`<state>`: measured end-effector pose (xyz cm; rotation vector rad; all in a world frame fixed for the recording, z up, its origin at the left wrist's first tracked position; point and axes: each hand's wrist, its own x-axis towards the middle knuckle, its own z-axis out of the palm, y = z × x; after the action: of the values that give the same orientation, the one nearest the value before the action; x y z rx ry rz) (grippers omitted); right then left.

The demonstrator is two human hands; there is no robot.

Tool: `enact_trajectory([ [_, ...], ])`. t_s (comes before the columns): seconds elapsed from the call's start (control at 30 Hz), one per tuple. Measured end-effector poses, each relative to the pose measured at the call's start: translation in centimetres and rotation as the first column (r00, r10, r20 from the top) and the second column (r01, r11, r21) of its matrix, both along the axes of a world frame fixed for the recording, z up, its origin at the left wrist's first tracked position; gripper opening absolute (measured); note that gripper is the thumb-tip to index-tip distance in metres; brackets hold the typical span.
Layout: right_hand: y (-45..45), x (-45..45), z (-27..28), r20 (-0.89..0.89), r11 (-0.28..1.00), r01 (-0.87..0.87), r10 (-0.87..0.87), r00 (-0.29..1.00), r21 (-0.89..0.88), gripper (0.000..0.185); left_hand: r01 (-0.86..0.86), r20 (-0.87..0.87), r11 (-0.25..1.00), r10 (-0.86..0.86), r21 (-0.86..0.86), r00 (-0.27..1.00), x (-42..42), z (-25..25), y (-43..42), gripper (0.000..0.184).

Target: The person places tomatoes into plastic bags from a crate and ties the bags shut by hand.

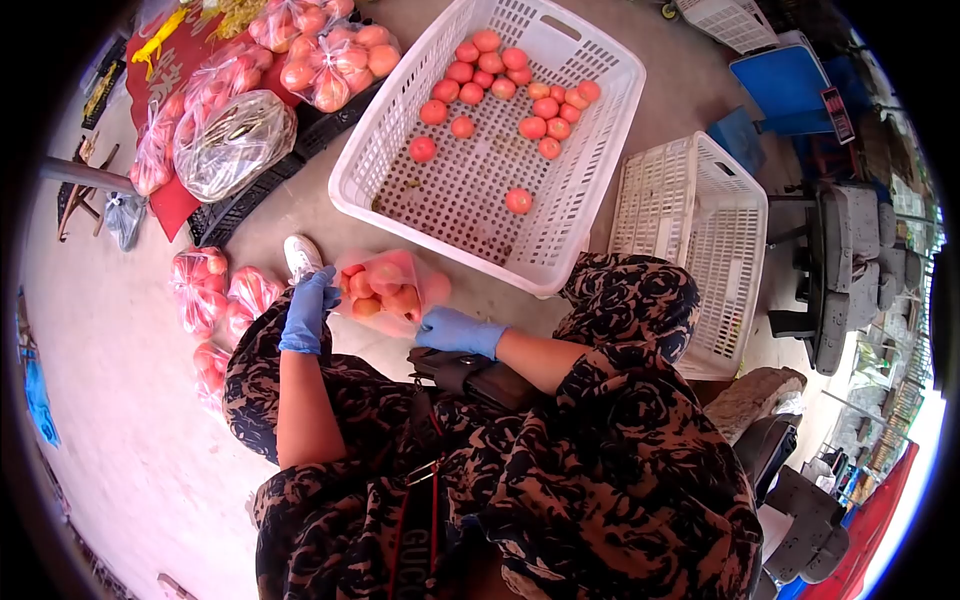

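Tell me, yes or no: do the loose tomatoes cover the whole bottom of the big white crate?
No, the tomatoes lie scattered, leaving much of the perforated bottom of the crate bare.

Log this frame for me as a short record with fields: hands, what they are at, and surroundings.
left hand: blue-gloved hand, at the bag's left edge
right hand: blue-gloved hand, at the bag's lower right edge
grip: finger closure unclear on both
bag: clear plastic bag, round red fruit inside
source nearby: large white perforated plastic crate, loose round red fruit inside
right side: off-white slatted plastic crate
left floor: filled clear plastic bags
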<state>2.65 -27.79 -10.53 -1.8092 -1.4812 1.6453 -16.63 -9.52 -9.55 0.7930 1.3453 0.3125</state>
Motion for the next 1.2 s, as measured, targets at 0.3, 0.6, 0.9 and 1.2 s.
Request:
enact_trajectory([
  [0.3, 6.5, 7.7, 9.4, -0.148, 0.942, -0.334, 0.333, 0.931, 0.016, 0.029, 0.033, -0.017, 0.998, -0.032, 0.056, 0.999, 0.7, 1.2, 0.0, 0.022],
  [0.6, 11.9, 27.7, -8.9, 0.395, 0.847, 0.521, -0.515, 0.761, 0.103, 0.039, 0.086, -0.140, 0.996, -0.081, 0.024, 0.987, 2.9, 3.1, 0.5, 0.024],
  [0.9, 8.1, 27.4, -17.7, 0.773, 0.910, 0.398, -0.165, 0.613, -0.121, 0.065, 0.132, -0.199, 0.990, -0.139, -0.051, 0.970, 4.6, 3.3, 0.9, 0.019],
  [1.2, 10.8, 25.5, -15.8, -0.044, 0.539, 0.651, -0.787, 0.615, -0.535, 0.041, 0.127, -0.221, 0.992, -0.129, -0.022, 0.967, 5.7, 3.2, 0.8, 0.017],
])
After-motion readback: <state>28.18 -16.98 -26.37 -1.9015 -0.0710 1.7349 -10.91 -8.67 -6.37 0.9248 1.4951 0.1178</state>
